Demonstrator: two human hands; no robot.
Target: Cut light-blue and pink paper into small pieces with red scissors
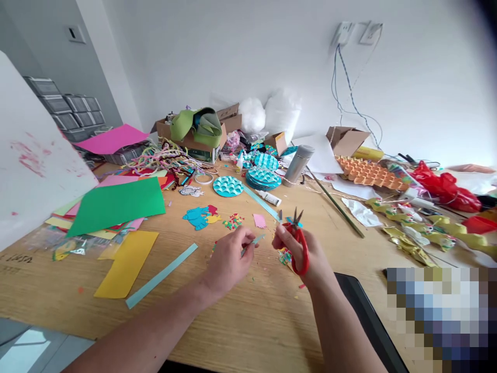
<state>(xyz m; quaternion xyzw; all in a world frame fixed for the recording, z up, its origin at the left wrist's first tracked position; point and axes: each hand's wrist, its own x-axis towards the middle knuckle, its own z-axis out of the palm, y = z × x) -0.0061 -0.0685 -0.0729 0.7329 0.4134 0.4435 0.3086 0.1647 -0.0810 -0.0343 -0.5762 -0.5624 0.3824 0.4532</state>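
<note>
My left hand (231, 254) is closed, pinching a small light blue paper strip (258, 239) between thumb and fingers. Red-handled scissors (302, 255) are in my right hand (310, 256), the blades pointing up and away from me, apart from the strip. A longer light blue strip (163, 274) lies left of my left forearm, and another pale strip (262, 203) lies beyond my hands. Just past them are a small pink paper piece (259, 220), tiny coloured scraps (233, 221) and a blue animal-shaped cutout (196, 218). More scraps are partly hidden under my right hand.
Green sheet (120, 203) and yellow sheet (130, 264) lie left on the table. Behind stand blue scalloped discs (228, 186), a white glue bottle (269, 198) and a grey flask (298, 165). An orange egg tray (368, 173) and a black flat object (365, 311) are right.
</note>
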